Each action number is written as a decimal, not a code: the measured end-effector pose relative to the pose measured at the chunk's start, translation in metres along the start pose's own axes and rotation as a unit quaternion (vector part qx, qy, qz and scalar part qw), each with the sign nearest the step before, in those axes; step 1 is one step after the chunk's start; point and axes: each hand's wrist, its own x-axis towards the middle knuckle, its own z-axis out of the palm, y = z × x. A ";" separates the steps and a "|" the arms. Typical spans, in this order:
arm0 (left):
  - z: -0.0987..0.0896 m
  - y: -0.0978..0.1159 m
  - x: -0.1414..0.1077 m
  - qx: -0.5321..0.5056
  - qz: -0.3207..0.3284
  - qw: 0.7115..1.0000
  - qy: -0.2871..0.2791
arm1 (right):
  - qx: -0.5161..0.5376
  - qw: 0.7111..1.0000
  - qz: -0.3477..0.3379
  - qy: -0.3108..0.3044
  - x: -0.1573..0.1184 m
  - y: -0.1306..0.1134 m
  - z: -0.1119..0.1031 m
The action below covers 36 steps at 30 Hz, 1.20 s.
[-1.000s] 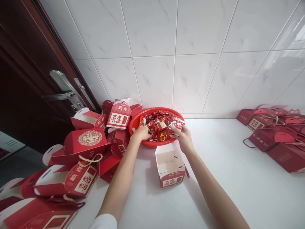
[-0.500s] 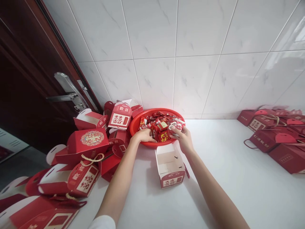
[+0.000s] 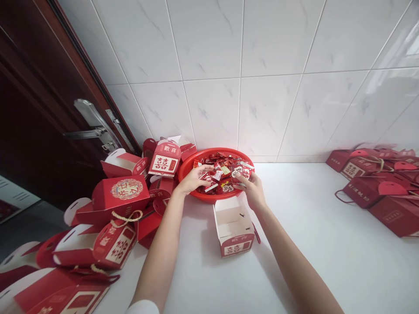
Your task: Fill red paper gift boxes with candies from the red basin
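The left hand (image 3: 194,179) sits higher over the wrapped sweets (image 3: 225,171), fingers (image 3: 204,168) wider apart, perhaps around some. A pale packet (image 3: 217,175) now shows mid-pile.

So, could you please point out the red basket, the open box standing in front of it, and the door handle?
Red basket (image 3: 207,197): head view, on its front rim.
Open box (image 3: 237,247): head view, on its printed near side.
Door handle (image 3: 85,133): head view, on its lever.

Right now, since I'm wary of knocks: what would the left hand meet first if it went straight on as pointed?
The left hand would probably meet the little packets in the red basket first, though depth is unclear.
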 end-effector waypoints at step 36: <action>-0.018 -0.013 0.053 0.337 -0.179 0.898 0.220 | 0.001 1.000 -0.001 -0.008 0.002 0.001 -0.004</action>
